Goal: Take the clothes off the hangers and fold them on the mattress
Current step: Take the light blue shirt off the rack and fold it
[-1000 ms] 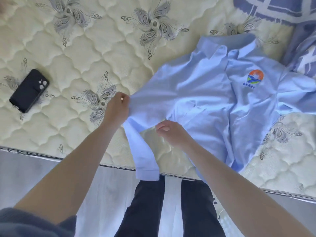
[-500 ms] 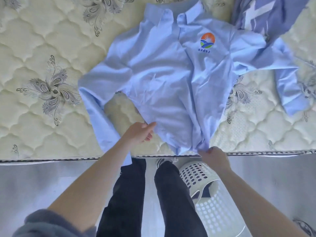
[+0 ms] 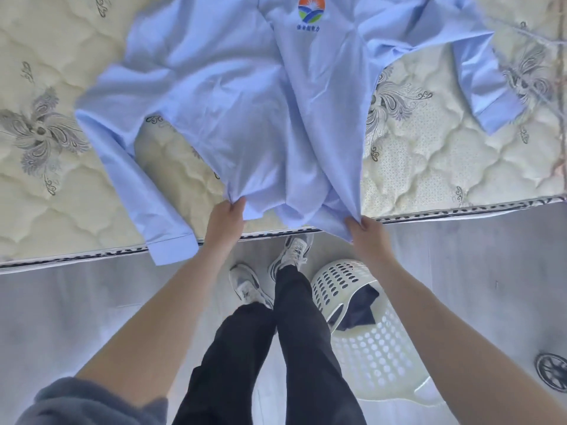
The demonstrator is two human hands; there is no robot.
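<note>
So I've got the light blue shirt (image 3: 245, 102) lying front-up on the mattress (image 3: 445, 167), left hand (image 3: 225, 223) and right hand (image 3: 368, 237) each pinching its hem at the mattress edge.

I am pinching the thin, smooth, matt cloth of the light blue shirt (image 3: 245, 96), which is creasing softly over the mattress (image 3: 460, 167). The mattress itself is showing quilted, padded cream fabric with a faint sheen. Below the mattress edge, the white laundry basket (image 3: 368, 348) is looking like hard perforated plastic, slightly glossy.
</note>
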